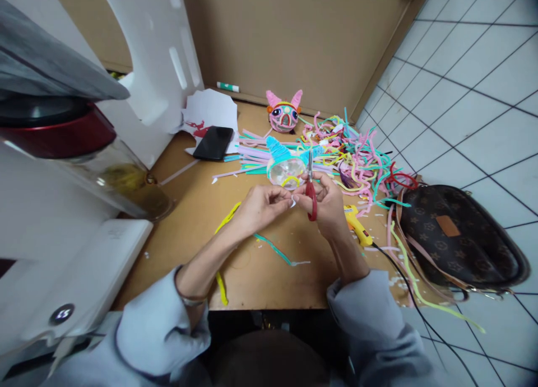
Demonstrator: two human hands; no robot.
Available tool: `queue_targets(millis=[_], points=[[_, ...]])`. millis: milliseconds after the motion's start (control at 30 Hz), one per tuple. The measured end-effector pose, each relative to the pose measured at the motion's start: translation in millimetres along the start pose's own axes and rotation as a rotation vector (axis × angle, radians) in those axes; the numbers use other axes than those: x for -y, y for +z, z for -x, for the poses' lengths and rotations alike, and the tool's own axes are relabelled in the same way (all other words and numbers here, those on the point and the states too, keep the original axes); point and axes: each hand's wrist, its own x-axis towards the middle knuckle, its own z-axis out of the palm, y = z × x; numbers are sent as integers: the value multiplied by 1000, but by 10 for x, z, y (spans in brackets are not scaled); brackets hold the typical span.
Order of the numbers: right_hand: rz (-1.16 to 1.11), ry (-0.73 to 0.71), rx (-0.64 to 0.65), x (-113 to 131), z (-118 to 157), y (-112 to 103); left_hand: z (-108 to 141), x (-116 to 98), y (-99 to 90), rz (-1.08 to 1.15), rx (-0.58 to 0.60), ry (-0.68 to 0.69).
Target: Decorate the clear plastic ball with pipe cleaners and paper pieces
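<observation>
My left hand point(263, 209) is closed, its fingertips pinching a small white scrap point(293, 201). My right hand point(328, 205) is closed around red-handled scissors point(311, 199), whose blades point away from me. The fingertips of my right hand meet the scrap from the other side. Just beyond both hands sits a clear, rounded craft piece with blue fuzzy ears point(278, 150) and a yellow curved strip. On the table below the hands lies a teal pipe cleaner point(275, 250). A yellow pipe cleaner point(221, 289) passes under my left forearm.
A finished-looking pink-eared figure point(284, 118) stands at the back. Tangled pipe cleaners point(361, 163) fill the right side, near a yellow glue gun point(357, 225) and a brown handbag point(462, 236). A black phone point(213, 143) and a glass jar point(121, 180) are at left.
</observation>
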Motion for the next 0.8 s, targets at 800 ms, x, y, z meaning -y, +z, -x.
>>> queue_targets(millis=[800], points=[[4, 60, -29, -31, 4, 12, -14, -41, 15, 16, -119, -71]])
